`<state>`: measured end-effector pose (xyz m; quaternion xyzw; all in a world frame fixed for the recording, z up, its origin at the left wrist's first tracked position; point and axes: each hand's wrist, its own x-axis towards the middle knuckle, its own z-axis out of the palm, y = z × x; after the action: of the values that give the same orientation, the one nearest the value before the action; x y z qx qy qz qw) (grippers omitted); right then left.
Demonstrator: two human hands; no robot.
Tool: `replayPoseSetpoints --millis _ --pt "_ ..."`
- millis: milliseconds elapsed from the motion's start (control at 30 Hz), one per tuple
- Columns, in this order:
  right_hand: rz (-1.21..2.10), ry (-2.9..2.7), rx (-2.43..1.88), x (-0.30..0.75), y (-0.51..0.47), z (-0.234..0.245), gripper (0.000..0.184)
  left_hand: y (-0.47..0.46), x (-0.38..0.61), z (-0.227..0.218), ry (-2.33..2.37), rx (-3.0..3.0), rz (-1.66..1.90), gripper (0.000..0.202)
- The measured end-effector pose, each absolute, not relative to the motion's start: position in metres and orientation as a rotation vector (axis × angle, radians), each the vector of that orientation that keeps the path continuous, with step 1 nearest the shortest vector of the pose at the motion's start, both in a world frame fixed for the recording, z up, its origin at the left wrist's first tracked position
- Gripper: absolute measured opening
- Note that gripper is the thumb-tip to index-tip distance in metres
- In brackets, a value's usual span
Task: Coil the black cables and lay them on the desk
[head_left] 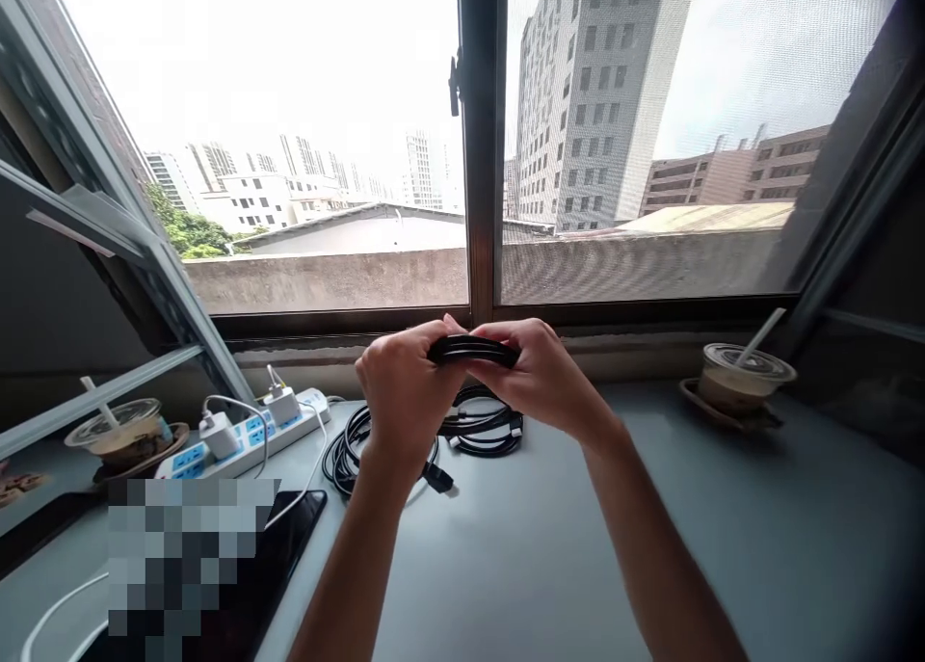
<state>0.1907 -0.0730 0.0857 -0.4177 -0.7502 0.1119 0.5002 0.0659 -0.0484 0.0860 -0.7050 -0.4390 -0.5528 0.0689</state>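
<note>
Your left hand [401,383] and right hand [539,373] meet above the counter [723,537], both closed in a grip on a coiled black cable [473,351]. More black cables [434,431] lie below. A power strip [242,440] sits left; an iced drink [744,373] stands right.

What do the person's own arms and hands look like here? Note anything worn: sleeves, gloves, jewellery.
Both arms are bare as far as the frame shows: no sleeve reaches the left forearm or the right forearm. The left hand and right hand wear no gloves. No watch, bracelet or ring shows on the sides in view.
</note>
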Motion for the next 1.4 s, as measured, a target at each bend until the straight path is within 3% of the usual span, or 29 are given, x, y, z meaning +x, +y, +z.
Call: replayPoseSetpoints --millis 167,367,467,600,667,800,967,1067,1400 --pt "0.5 -1.715 -0.989 0.198 -0.074 0.088 0.019 -0.032 0.07 0.08 -1.439 -2.163 -1.741 0.038" --pt "0.456 -1.297 -0.916 0.203 -0.075 0.093 0.03 -0.016 0.069 0.073 -1.763 -2.34 -1.56 0.038" --pt "0.433 -1.177 -0.826 0.201 -0.078 0.094 0.031 -0.015 0.068 0.071 -2.04 -2.688 -1.391 0.046" --pt "0.418 -1.183 -0.672 0.196 -0.083 0.094 0.031 -0.021 0.068 0.071 -2.183 -3.447 -0.914 0.057" --pt "0.435 -1.191 -0.608 0.194 -0.083 0.093 0.03 -0.022 0.069 0.073 -1.928 -3.642 -1.078 0.051" --pt "0.533 -1.09 -0.462 0.194 -0.072 0.09 0.029 -0.019 0.068 0.076 -1.36 -3.379 -1.995 0.032" --pt "0.817 -0.918 -0.467 0.197 -0.046 0.082 0.021 -0.014 0.063 0.08 -1.048 -3.249 -2.476 0.027" --pt "0.816 -1.053 -0.578 0.202 -0.041 0.08 0.025 -0.013 0.057 0.083 -1.103 -3.204 -2.494 0.023" --pt "0.677 -1.54 -0.68 0.211 -0.054 0.082 0.05 -0.011 0.038 0.087 -1.309 -3.336 -2.008 0.027"
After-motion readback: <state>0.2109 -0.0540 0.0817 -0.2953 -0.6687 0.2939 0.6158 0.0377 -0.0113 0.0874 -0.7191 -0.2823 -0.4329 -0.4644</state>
